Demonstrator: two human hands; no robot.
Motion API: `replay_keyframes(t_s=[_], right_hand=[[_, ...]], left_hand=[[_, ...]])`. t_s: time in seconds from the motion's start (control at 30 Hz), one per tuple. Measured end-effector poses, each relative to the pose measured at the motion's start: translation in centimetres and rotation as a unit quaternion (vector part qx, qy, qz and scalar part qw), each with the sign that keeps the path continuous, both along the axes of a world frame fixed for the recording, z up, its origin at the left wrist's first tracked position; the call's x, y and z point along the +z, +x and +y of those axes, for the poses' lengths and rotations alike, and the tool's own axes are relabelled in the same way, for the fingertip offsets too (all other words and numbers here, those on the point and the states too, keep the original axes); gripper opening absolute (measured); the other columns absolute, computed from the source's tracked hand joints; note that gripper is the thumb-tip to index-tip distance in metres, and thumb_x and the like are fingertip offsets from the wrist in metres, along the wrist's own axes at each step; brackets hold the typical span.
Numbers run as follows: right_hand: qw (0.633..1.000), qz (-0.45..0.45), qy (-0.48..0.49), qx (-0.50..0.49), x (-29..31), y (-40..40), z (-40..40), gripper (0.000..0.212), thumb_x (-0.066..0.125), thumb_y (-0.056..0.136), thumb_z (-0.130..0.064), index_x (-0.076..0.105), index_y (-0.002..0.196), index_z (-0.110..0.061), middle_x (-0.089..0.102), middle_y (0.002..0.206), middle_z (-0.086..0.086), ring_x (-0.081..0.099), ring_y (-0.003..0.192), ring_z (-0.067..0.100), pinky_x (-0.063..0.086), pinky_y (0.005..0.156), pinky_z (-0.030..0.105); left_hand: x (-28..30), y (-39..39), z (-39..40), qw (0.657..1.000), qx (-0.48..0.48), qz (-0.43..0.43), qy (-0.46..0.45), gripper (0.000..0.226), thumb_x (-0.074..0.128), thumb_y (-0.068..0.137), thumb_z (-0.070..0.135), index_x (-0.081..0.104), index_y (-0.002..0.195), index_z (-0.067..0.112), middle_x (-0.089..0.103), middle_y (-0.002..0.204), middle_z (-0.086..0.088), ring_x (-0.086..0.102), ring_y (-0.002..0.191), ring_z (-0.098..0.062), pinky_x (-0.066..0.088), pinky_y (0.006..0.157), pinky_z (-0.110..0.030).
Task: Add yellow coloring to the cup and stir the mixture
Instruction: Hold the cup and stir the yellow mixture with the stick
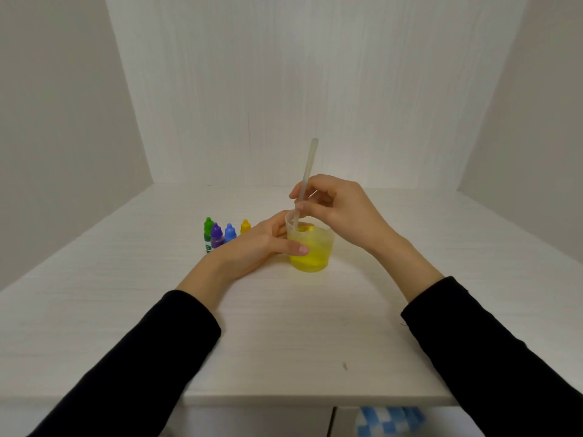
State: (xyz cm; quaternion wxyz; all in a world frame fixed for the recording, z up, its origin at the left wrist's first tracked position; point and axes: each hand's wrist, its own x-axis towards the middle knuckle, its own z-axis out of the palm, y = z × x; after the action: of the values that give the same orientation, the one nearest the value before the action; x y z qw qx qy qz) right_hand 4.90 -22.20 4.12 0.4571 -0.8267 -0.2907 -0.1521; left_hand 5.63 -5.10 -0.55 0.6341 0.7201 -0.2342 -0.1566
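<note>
A small clear plastic cup (318, 247) stands in the middle of the white table and holds yellow liquid. My left hand (255, 247) wraps around the cup's left side, thumb on its front wall. My right hand (340, 206) pinches a pale translucent stirring stick (307, 175) above the cup. The stick stands nearly upright with its lower end down in the liquid. A yellow coloring bottle (245, 226) stands capped just left of the cup, partly hidden behind my left hand.
Green (208, 231), purple (216, 236) and blue (230, 232) dropper bottles stand in a row beside the yellow one. White walls close the table (315, 326) in at the back and both sides. A blue-and-white checked cloth (388, 419) shows below the front edge.
</note>
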Motion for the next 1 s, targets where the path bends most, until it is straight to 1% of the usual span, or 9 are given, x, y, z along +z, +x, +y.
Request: replay_keyframes(t_s=[0.1,0.2,0.27,0.37,0.53,0.67,0.77,0.87,1.0], right_hand=[[1.0,-0.018,-0.011,-0.016,-0.1,0.5,-0.1,0.014,0.064,0.087,-0.012,0.066,0.093,-0.024,0.067,0.089,-0.006,0.067,0.079,0.006,0.051,0.073,0.014],[0.998,-0.037,-0.026,-0.037,-0.1,0.9,-0.6,0.013,0.063,0.088,-0.01,0.067,0.095,-0.021,0.066,0.091,-0.004,0.064,0.078,0.003,0.046,0.071,0.006],[0.997,-0.046,-0.04,-0.052,0.0,1.1,-0.9,0.014,0.062,0.088,-0.011,0.067,0.095,-0.021,0.064,0.092,-0.006,0.062,0.08,0.004,0.043,0.072,0.005],[0.995,-0.056,-0.059,-0.063,0.1,1.1,-1.4,0.016,0.062,0.088,-0.011,0.067,0.094,-0.024,0.06,0.088,-0.012,0.06,0.078,0.001,0.042,0.072,0.004],[0.992,-0.049,-0.074,-0.085,0.6,1.1,-2.1,0.02,0.062,0.085,-0.01,0.066,0.088,-0.029,0.062,0.087,-0.011,0.063,0.078,0.009,0.043,0.068,0.007],[0.993,-0.036,-0.068,-0.089,0.8,0.8,-2.4,0.023,0.06,0.079,-0.008,0.069,0.084,-0.028,0.062,0.08,-0.012,0.063,0.075,0.013,0.045,0.067,0.017],[0.995,-0.027,-0.061,-0.079,1.0,0.3,-2.4,0.023,0.06,0.076,-0.008,0.069,0.079,-0.029,0.063,0.075,-0.009,0.065,0.075,0.019,0.048,0.068,0.025],[0.997,-0.018,-0.047,-0.057,1.2,-0.2,-2.1,0.023,0.061,0.075,-0.005,0.07,0.078,-0.026,0.066,0.074,-0.001,0.065,0.073,0.023,0.05,0.068,0.029],[0.999,-0.01,-0.036,-0.024,1.2,-0.9,-1.6,0.022,0.061,0.076,0.0,0.07,0.079,-0.019,0.069,0.078,0.01,0.066,0.07,0.025,0.053,0.072,0.039]], left_hand=[[0.0,0.0,0.0,1.0,0.004,0.002,-0.002,0.072,0.068,0.07,0.01,0.043,0.138,0.013,0.055,0.134,-0.01,0.055,0.121,-0.018,0.044,0.104,-0.034],[0.0,0.0,0.0,1.0,0.003,0.006,-0.009,0.071,0.068,0.07,0.009,0.045,0.136,0.019,0.056,0.133,-0.008,0.059,0.116,-0.013,0.048,0.099,-0.03],[0.0,0.1,0.0,1.0,-0.003,0.008,-0.012,0.069,0.068,0.071,0.008,0.046,0.134,0.023,0.059,0.13,-0.004,0.061,0.112,-0.011,0.05,0.095,-0.027],[-0.1,0.2,0.1,1.0,0.002,0.017,-0.012,0.075,0.07,0.07,0.009,0.042,0.139,0.021,0.057,0.132,-0.002,0.061,0.113,-0.011,0.051,0.092,-0.024],[-0.2,0.2,0.0,0.999,0.009,0.028,-0.018,0.075,0.07,0.068,0.008,0.043,0.137,0.021,0.058,0.13,0.001,0.061,0.112,-0.011,0.051,0.088,-0.022],[-0.2,0.3,0.1,0.999,0.009,0.031,-0.015,0.078,0.071,0.069,0.008,0.041,0.14,0.021,0.057,0.133,-0.001,0.059,0.119,-0.015,0.05,0.093,-0.025],[-0.2,0.3,0.2,0.999,0.003,0.033,-0.017,0.076,0.071,0.072,0.004,0.041,0.14,0.021,0.058,0.132,-0.001,0.059,0.117,-0.015,0.051,0.092,-0.024],[-0.2,0.3,0.1,0.999,0.006,0.03,-0.014,0.078,0.071,0.07,0.006,0.04,0.14,0.02,0.056,0.133,-0.002,0.059,0.117,-0.014,0.05,0.093,-0.025],[-0.1,0.2,0.1,1.0,0.006,0.024,-0.009,0.081,0.07,0.069,0.01,0.038,0.143,0.018,0.055,0.136,-0.005,0.056,0.123,-0.017,0.048,0.1,-0.03]])
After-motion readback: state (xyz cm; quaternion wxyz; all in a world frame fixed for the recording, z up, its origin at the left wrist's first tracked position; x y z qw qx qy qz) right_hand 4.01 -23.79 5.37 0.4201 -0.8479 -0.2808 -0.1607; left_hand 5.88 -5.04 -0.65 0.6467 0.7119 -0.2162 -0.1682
